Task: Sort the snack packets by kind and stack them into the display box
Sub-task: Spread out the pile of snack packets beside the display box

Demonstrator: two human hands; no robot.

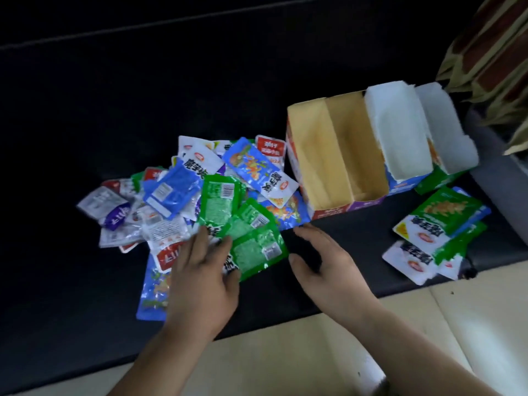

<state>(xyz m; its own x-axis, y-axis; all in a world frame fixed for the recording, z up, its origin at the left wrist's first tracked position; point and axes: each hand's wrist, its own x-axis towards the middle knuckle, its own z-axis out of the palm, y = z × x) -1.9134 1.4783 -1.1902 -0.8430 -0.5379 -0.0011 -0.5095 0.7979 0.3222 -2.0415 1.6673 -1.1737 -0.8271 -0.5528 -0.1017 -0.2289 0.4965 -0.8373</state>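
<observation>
A mixed pile of snack packets point(183, 201) in blue, green, white and red lies on a dark surface. My left hand point(200, 270) rests flat on the pile's near edge, fingers straight, touching green packets point(251, 247). My right hand point(325, 258) hovers just right of those green packets, fingers relaxed, holding nothing. The display box point(337, 161) stands open to the right of the pile with a brown cardboard interior and a divider; it looks empty. Two white-lined boxes point(400, 130) stand beside it. A small stack of green packets point(437, 224) lies further right.
The dark surface point(114, 110) stretches far back and left. Its front edge runs diagonally above a pale tiled floor point(428, 324). A striped brown and olive cloth point(491, 47) hangs at the upper right, over a grey ledge point(497, 167).
</observation>
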